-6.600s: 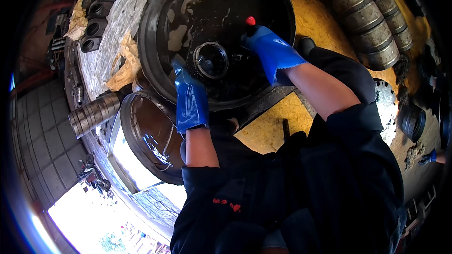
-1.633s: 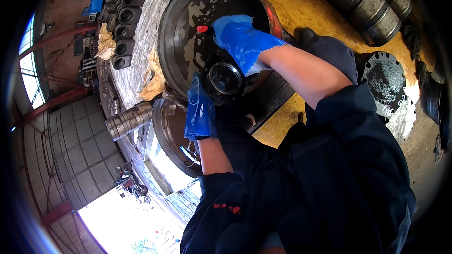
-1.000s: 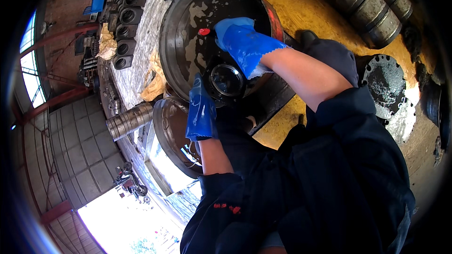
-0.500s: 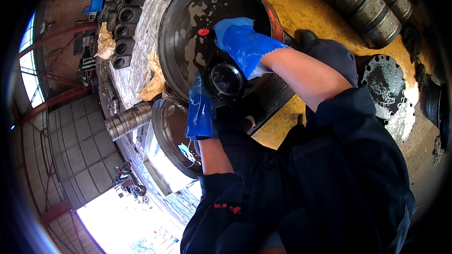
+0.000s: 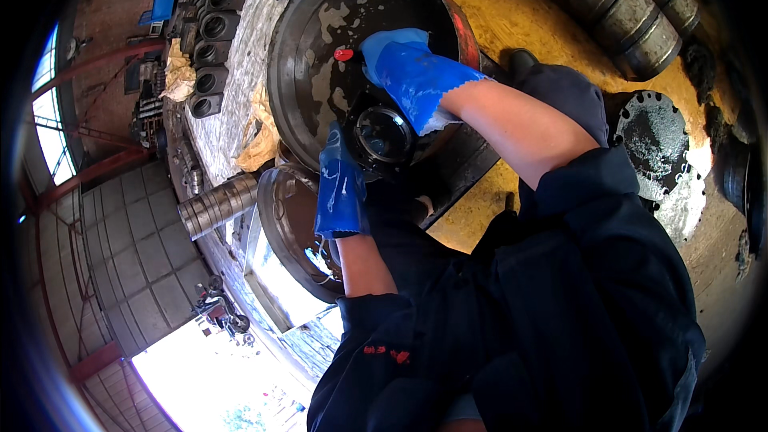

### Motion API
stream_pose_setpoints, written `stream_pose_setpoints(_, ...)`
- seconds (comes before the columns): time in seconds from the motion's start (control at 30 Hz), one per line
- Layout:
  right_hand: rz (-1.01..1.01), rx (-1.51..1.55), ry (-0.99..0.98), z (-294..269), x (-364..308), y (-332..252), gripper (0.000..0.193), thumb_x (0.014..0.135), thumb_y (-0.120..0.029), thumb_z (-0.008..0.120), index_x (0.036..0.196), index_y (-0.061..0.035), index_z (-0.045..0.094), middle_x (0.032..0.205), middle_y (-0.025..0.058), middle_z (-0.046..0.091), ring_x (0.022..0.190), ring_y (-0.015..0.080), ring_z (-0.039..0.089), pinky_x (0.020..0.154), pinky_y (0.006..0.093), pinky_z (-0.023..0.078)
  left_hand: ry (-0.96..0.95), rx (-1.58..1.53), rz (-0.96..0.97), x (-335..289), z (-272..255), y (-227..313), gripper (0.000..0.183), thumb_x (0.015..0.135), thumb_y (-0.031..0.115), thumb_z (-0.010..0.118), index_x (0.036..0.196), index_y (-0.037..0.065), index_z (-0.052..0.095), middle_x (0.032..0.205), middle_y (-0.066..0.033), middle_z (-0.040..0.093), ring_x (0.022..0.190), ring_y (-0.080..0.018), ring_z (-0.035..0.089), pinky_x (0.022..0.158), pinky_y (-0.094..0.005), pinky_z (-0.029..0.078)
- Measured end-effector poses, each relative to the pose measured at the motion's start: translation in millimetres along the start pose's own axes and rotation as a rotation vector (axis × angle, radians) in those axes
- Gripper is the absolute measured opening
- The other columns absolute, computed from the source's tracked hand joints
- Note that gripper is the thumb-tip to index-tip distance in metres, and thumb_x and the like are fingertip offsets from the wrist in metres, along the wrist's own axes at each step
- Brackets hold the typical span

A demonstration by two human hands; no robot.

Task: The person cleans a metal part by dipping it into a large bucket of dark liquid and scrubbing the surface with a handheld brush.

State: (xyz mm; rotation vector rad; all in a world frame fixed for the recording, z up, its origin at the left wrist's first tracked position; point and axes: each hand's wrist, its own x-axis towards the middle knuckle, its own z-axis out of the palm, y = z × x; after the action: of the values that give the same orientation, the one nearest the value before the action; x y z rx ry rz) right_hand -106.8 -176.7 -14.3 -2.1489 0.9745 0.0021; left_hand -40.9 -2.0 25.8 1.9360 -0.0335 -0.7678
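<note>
A wide round tub (image 5: 282,72) of dark, oily liquid with pale foam patches stands before me. Inside its near side sits a black metal block with a round bore (image 5: 382,134), wet and shiny. My left hand (image 5: 336,162), in a long blue rubber glove, is closed on the block's left edge, thumb up. My right hand (image 5: 400,52), gloved the same way, reaches past the block into the tub with its fingers curled down; whatever they grip is hidden. A small red object (image 5: 343,54) shows in the liquid just left of those fingers.
A second round tub (image 5: 276,224) of brown liquid stands close at left, beside a ribbed metal cylinder (image 5: 218,206). Bored metal blocks (image 5: 214,26) line the covered bench. Large ribbed cylinders (image 5: 612,4) lie at upper right; a scalloped disc (image 5: 652,144) is to my right.
My right hand has shifted very slightly to the left, and the red object shows a little differently. My left hand and the block keep nearly the same place.
</note>
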Motion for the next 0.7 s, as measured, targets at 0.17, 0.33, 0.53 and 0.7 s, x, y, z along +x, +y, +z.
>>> stream_pose_setpoints(0.17,0.007,-0.026,-0.016,-2,-1,-1,0.03,0.086,-0.032,0.06,0.111,-0.0192,0.069,0.104,0.0112,0.07,0.098,0.0321,0.066,0.086,0.0421,0.051,-0.029,0.049,0.016,-13,-12,-5,0.045,0.101,0.032,0.045,0.124,-0.004,0.056,0.113,-0.0136,0.065,0.096,-0.0205,0.064,0.083,-0.0298,0.052)
stream_pose_setpoints(0.33,0.004,0.026,-0.009,-5,-5,0,0.029,0.085,-0.031,0.061,0.109,-0.0183,0.07,0.101,0.0113,0.07,0.096,0.0327,0.067,0.085,0.0415,0.052,-0.033,0.079,0.018,-24,-18,-7,0.045,0.101,0.033,0.046,0.124,-0.004,0.056,0.113,-0.0136,0.065,0.096,-0.0205,0.064,0.083,-0.0297,0.052)
stream_pose_setpoints(0.53,0.002,-0.003,-0.029,-7,-7,-4,0.028,0.085,-0.031,0.062,0.107,-0.0169,0.071,0.098,0.0117,0.071,0.094,0.0325,0.067,0.083,0.0411,0.053,-0.053,0.048,0.036,-8,-14,-7,0.046,0.1,0.033,0.046,0.124,-0.004,0.056,0.113,-0.0136,0.065,0.096,-0.0205,0.064,0.083,-0.0294,0.052)
stream_pose_setpoints(0.7,0.024,0.006,-0.035,-4,-4,-1,0.028,0.085,-0.031,0.061,0.108,-0.0173,0.07,0.1,0.0116,0.07,0.095,0.0329,0.067,0.084,0.041,0.053,-0.092,0.053,0.066,-1,-12,-9,0.046,0.1,0.034,0.046,0.124,-0.004,0.057,0.112,-0.0137,0.066,0.096,-0.0205,0.064,0.083,-0.0293,0.052)
